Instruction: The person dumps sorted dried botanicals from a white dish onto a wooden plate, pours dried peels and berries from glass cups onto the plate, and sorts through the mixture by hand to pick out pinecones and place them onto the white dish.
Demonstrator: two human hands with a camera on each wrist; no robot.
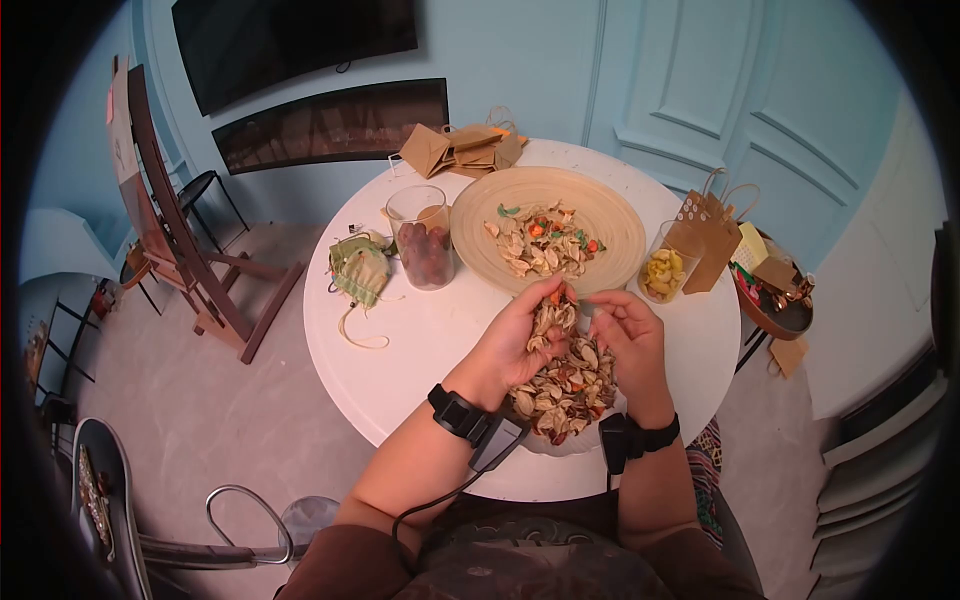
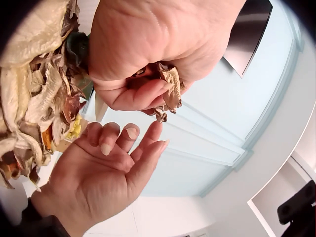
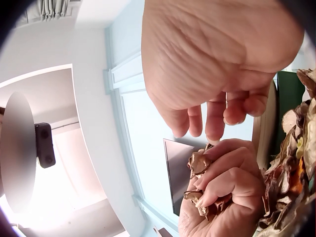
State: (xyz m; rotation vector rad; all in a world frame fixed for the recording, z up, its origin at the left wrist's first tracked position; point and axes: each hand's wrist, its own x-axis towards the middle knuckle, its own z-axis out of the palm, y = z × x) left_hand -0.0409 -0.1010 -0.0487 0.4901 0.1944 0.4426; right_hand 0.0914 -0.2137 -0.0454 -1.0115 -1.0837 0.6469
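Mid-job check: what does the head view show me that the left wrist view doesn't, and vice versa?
Only the head view: the clear cup with dark red pieces, the green drawstring pouch, the wooden easel.

Only the left wrist view: a white-edged recess at the right, and the right hand palm-on to the camera.

Both: that hand, the left hand holding dried petals, the pale blue wall.

"What's hidden in the head view?"
"Whatever lies beneath the petal heap (image 1: 563, 395), at five o'clock. The television (image 1: 300, 45), at eleven, loses its upper part to the edge."
"And in the left hand (image 1: 512, 345)?"
"Curled fingers (image 3: 232, 183) cover some of the held petals (image 3: 199, 163); I can't count them."
"The small items (image 1: 795, 287) at three o'clock?"
"Too tiny to name. The heap also runs off the left wrist view at nine."
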